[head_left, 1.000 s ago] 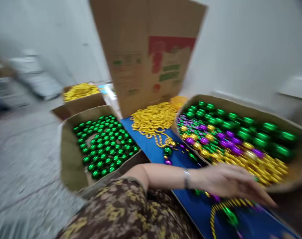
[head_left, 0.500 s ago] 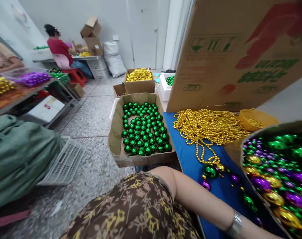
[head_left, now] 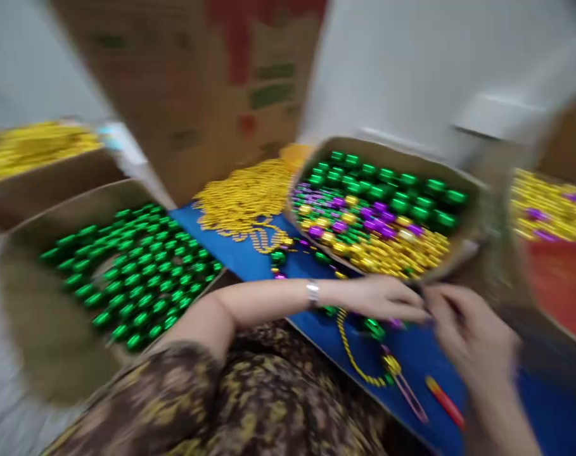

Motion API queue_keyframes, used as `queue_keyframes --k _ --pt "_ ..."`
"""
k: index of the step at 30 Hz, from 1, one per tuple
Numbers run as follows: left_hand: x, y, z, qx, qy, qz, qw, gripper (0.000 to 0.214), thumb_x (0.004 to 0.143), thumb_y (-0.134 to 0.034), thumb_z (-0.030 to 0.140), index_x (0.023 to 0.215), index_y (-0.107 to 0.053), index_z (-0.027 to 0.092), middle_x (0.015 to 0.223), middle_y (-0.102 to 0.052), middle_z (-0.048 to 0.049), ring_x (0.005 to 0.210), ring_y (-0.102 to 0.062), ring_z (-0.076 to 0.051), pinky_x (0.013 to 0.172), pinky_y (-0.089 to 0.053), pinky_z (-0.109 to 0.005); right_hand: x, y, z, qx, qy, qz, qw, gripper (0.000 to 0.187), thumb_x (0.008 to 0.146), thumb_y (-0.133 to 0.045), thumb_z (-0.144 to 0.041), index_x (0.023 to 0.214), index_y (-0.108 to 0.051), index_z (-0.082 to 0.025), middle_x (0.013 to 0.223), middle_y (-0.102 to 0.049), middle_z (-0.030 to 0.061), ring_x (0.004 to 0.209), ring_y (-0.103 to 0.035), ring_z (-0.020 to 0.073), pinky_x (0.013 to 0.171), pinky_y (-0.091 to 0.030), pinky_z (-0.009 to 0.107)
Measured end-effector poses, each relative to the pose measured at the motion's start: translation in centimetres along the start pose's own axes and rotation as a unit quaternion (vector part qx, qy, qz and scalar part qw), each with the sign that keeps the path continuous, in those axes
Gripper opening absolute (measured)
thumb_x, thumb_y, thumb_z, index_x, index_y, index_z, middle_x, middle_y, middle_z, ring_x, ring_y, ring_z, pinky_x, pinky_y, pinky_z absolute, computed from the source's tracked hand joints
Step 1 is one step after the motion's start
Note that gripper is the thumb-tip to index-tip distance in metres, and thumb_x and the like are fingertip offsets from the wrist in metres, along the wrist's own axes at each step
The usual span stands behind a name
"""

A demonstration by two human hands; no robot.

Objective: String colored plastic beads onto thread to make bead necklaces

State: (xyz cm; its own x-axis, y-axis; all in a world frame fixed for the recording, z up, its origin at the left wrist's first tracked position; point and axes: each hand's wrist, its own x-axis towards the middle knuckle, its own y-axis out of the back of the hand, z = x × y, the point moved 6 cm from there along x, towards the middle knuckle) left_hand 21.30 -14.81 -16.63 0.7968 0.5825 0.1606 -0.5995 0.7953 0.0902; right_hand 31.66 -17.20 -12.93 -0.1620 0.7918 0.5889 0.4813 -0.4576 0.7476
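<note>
The picture is smeared by motion. My left hand (head_left: 387, 299), with a silver bracelet on its wrist, reaches across the blue table cover (head_left: 249, 263) and meets my right hand (head_left: 468, 329) just in front of a cardboard box of mixed green, purple and gold beads (head_left: 383, 218). The fingers of both hands come together at one spot, but blur hides what, if anything, is between them. Under the hands lies a gold bead strand (head_left: 352, 354) with green and purple balls on it. A red stick-like thing (head_left: 444, 402) lies beside it.
A cardboard box of green balls (head_left: 130, 272) stands at the left. A heap of gold bead strands (head_left: 244, 202) lies in front of a tall upright carton (head_left: 197, 82). More boxes of gold beads stand at the far left (head_left: 35, 142) and far right (head_left: 549, 206).
The view has swung back to the right, from the room and the green-ball box to the table. My left hand is again in view and my right hand has come in to meet it.
</note>
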Motion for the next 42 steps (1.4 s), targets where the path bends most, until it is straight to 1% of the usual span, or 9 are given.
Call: queue_keyframes --k 2,6,13,17,21,24,30,38,42 --pt "0.7 1.0 -1.1 -0.048 0.002 -0.029 0.998 0.018 0.085 -0.060 0.022 0.070 -0.067 0.015 0.064 -0.060 0.0003 0.057 -0.050 -0.009 0.056 -0.039 -0.021 -0.6 -0.5 1.3 0.029 -0.033 -0.044 0.998 0.021 0.094 -0.048 -0.037 0.090 -0.066 -0.025 0.085 -0.068 0.0065 0.075 -0.065 0.0209 0.069 -0.053 0.035" --pt "2.1 2.9 -3.1 -0.186 0.080 0.023 0.979 0.026 0.087 -0.057 0.038 0.085 -0.069 0.016 0.062 -0.053 0.0010 0.054 -0.044 -0.008 0.050 -0.034 -0.021 -1.2 0.4 3.8 0.057 -0.118 0.039 0.991 0.022 0.094 -0.049 -0.031 0.109 -0.063 -0.023 0.110 -0.064 0.0087 0.087 -0.063 0.0193 0.072 -0.052 0.033" --pt "2.0 2.4 -2.7 -0.215 0.106 0.047 0.970 0.028 0.079 -0.068 0.041 0.083 -0.070 0.013 0.066 -0.057 -0.0008 0.056 -0.047 -0.007 0.053 -0.038 -0.021 -4.9 -2.1 2.3 0.225 -0.201 -0.007 0.953 0.017 0.091 -0.055 -0.032 0.101 -0.065 -0.023 0.092 -0.065 0.0037 0.065 -0.058 0.0123 0.062 -0.049 0.027" --pt "2.4 2.4 -2.6 -0.186 0.098 0.047 0.977 0.029 0.080 -0.067 0.041 0.088 -0.069 0.013 0.069 -0.060 -0.0019 0.056 -0.049 -0.008 0.053 -0.040 -0.021 -6.2 -4.3 2.8 0.392 -0.302 -0.013 0.869 0.018 0.089 -0.056 -0.039 0.090 -0.062 -0.021 0.074 -0.061 -0.0013 0.057 -0.058 0.0096 0.054 -0.047 0.022" --pt "2.4 2.6 -2.4 -0.158 0.068 0.047 0.984 0.028 0.084 -0.062 0.040 0.092 -0.067 0.014 0.076 -0.062 -0.0027 0.058 -0.051 -0.008 0.054 -0.042 -0.021 -6.9 -5.8 2.2 0.511 -0.353 0.005 0.784 0.029 0.083 -0.063 -0.039 0.106 -0.055 -0.023 0.080 -0.063 -0.0020 0.057 -0.060 0.0086 0.051 -0.048 0.021" --pt "2.3 2.5 -2.0 -0.094 0.039 0.038 0.994 0.027 0.087 -0.059 0.041 0.090 -0.066 0.014 0.067 -0.058 -0.0002 0.055 -0.050 -0.008 0.052 -0.040 -0.020 -6.5 -6.0 1.7 0.485 -0.347 0.018 0.803 0.036 0.083 -0.062 -0.037 0.114 -0.050 -0.024 0.077 -0.063 -0.0032 0.052 -0.058 0.0090 0.048 -0.046 0.021" --pt "1.4 2.1 -1.5 0.008 0.028 -0.009 1.000 0.032 0.090 -0.054 0.043 0.084 -0.065 0.014 0.058 -0.053 0.0016 0.053 -0.048 -0.008 0.052 -0.039 -0.021 -4.6 -4.4 1.2 0.240 -0.260 0.039 0.935 0.009 0.085 -0.055 -0.024 0.080 -0.061 -0.021 0.067 -0.061 -0.0024 0.061 -0.056 0.0126 0.061 -0.043 0.024" --pt "1.2 3.0 -1.9 -0.116 0.039 0.059 0.991 0.028 0.085 -0.061 0.041 0.092 -0.068 0.014 0.078 -0.064 -0.0042 0.057 -0.053 -0.008 0.054 -0.044 -0.021 -5.7 -3.2 2.3 0.273 -0.276 0.061 0.920 0.025 0.086 -0.058 -0.044 0.076 -0.060 -0.021 0.071 -0.057 -0.0004 0.061 -0.049 0.0115 0.055 -0.041 0.024" --pt "1.3 3.4 -1.7 -0.047 0.035 0.062 0.996 0.030 0.086 -0.059 0.042 0.091 -0.068 0.014 0.075 -0.065 -0.0040 0.058 -0.056 -0.009 0.056 -0.046 -0.021 -6.1 -2.9 2.5 0.376 -0.285 0.055 0.880 0.027 0.084 -0.061 -0.047 0.077 -0.060 -0.021 0.081 -0.058 0.0010 0.060 -0.050 0.0101 0.056 -0.043 0.024"
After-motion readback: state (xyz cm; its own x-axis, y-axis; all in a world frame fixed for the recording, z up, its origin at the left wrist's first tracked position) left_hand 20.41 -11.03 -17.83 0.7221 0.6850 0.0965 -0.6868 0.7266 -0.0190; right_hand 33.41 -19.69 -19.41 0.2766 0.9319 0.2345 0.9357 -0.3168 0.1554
